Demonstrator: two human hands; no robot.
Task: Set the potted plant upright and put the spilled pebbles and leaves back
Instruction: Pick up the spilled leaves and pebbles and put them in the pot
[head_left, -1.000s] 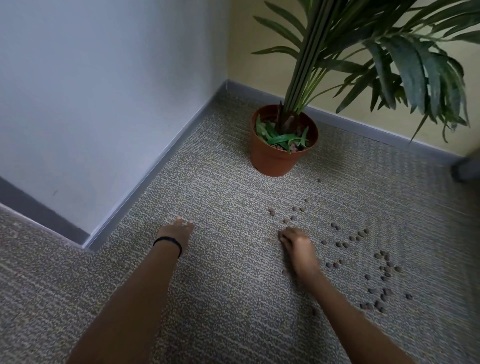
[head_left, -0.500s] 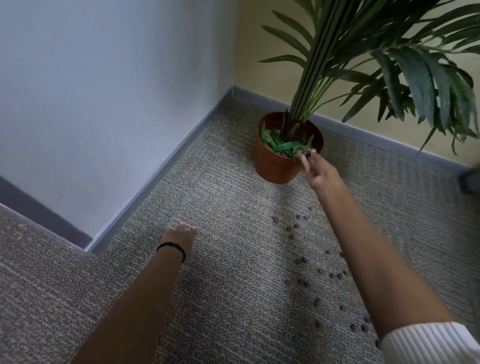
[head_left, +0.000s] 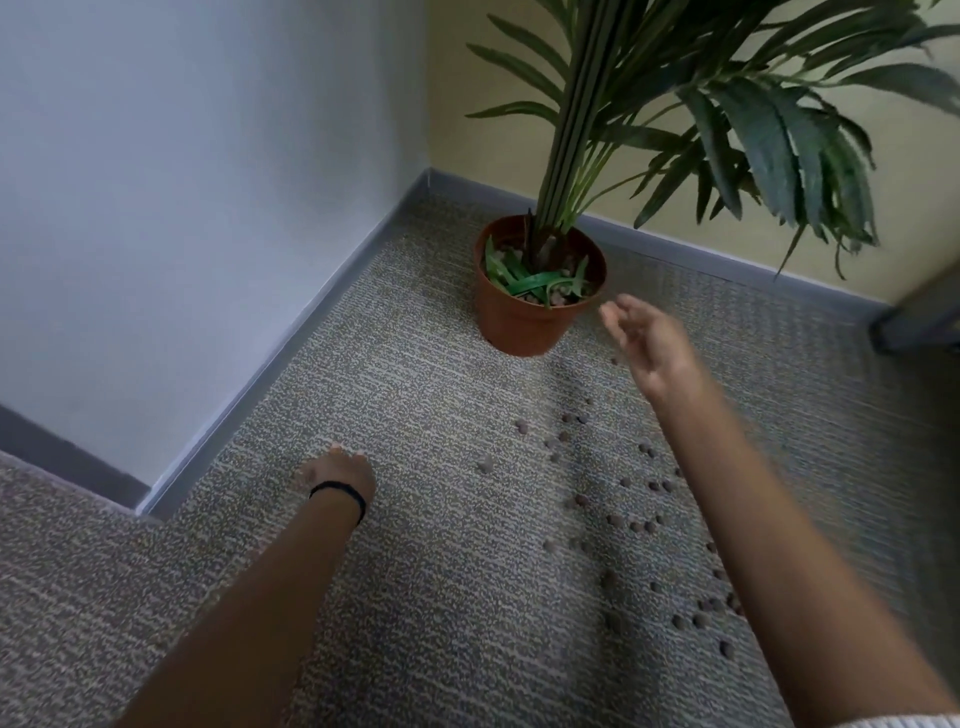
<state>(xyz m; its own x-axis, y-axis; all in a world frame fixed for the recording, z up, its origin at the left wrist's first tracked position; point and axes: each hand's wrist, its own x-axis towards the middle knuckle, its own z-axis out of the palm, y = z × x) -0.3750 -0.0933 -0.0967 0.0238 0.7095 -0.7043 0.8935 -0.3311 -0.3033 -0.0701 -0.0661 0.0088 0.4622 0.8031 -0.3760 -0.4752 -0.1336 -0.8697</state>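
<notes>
Nearest to you, both your forearms reach out over the grey carpet (head_left: 426, 597), and a strip of white sleeve (head_left: 883, 721) shows at the right arm's lower end. Your left hand (head_left: 337, 473) is planted on the carpet near its left edge, close to the jutting corner of the skirting board (head_left: 291, 353). A black band (head_left: 340, 493) circles its wrist. Its fingers point away from you and down onto the pile, and nothing shows in them.

To the right of that hand, the pebbles (head_left: 582, 501) lie scattered loose across the carpet. They form a ragged trail from the near right side up toward the pot, partly hidden by your right arm.

Further out, your right hand (head_left: 649, 345) hangs in the air, blurred, with its fingers loosely spread and no pebble visible in it. It is just beside the pot's right rim without touching it.

Beyond it the terracotta pot (head_left: 524, 317) stands upright on the carpet near the far corner, where the white wall (head_left: 182, 182) meets the yellow wall (head_left: 498, 145). Loose green leaves (head_left: 535, 283) lie inside it on top of more pebbles. The stems (head_left: 576, 130) rise straight from the middle, and the fronds (head_left: 753, 119) spread to the right. At the far right edge of the carpet sits a dark object (head_left: 919, 322) too blurred to identify.
</notes>
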